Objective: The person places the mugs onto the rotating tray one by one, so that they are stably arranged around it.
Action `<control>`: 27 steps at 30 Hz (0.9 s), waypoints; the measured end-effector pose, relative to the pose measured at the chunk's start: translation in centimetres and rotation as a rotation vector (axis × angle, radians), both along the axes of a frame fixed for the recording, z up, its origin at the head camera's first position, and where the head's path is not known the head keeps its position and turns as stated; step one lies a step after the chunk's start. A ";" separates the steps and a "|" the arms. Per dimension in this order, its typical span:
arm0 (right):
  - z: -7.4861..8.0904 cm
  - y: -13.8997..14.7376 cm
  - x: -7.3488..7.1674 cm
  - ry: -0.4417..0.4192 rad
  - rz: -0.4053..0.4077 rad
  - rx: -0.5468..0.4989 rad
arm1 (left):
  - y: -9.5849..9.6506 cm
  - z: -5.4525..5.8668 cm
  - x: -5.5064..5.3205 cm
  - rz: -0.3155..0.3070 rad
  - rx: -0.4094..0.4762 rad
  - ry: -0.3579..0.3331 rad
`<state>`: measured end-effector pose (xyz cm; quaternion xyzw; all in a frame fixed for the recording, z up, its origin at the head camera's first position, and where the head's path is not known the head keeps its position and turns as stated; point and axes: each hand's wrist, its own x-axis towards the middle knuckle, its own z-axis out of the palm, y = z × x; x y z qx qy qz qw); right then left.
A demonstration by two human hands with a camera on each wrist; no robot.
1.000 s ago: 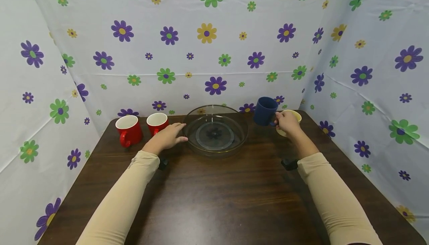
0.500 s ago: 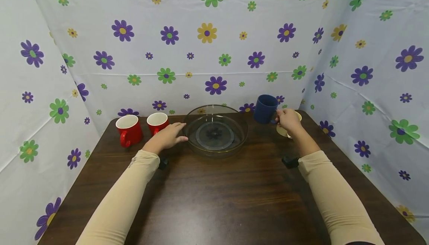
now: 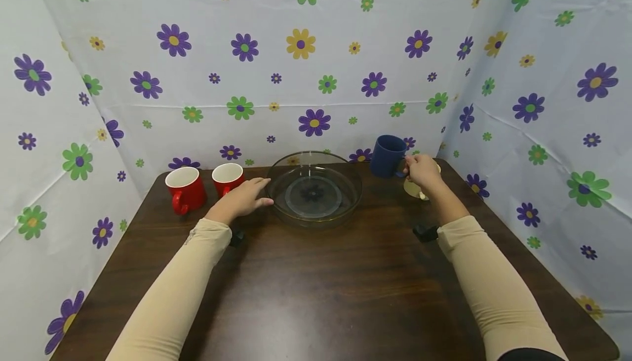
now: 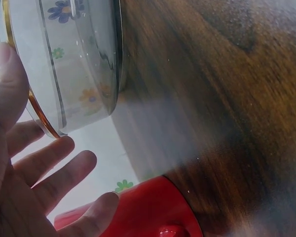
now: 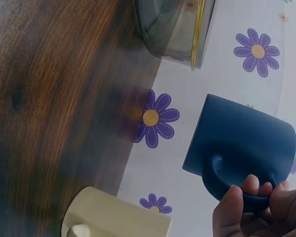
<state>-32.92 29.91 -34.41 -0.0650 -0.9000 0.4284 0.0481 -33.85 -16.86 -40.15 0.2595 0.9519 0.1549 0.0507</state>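
Note:
My right hand (image 3: 421, 171) grips the handle of a dark blue mug (image 3: 387, 155) and holds it lifted above the table's far right. In the right wrist view the blue mug (image 5: 239, 143) hangs in the air with my fingers (image 5: 251, 207) curled round its handle. A cream mug (image 3: 415, 188) sits under that hand, mostly hidden; it shows as the cream mug (image 5: 116, 215) on the table. My left hand (image 3: 244, 196) lies with straight fingers against the left rim of a clear glass dish (image 3: 314, 190). In the left wrist view the thumb touches the dish (image 4: 64, 64).
Two red mugs (image 3: 185, 188) (image 3: 227, 178) stand at the far left of the dark wooden table (image 3: 316, 284), one red mug (image 4: 143, 212) close to my left fingers. Flowered cloth walls (image 3: 296, 65) close in the back and both sides.
My right hand has raised the blue mug a little and moved it slightly left, uncovering more of the cream mug. The left hand stays at the dish rim.

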 end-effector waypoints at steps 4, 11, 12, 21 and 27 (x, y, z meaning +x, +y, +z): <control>0.3 0.4 0.1 0.000 -0.016 -0.001 | 0.2 -0.2 -0.2 -0.010 0.000 0.008; 1.4 1.5 0.5 0.015 -0.033 0.067 | 1.5 -0.2 -0.7 -0.027 0.010 -0.004; 1.5 1.5 0.6 0.021 -0.033 0.063 | 1.6 -0.2 -0.7 -0.026 0.007 -0.005; 1.2 1.0 0.3 0.027 -0.009 -0.003 | 1.2 0.1 -0.7 -0.028 -0.012 0.010; 0.6 0.0 -0.1 0.006 0.025 -0.044 | 0.0 -0.2 -0.1 -0.027 -0.004 0.020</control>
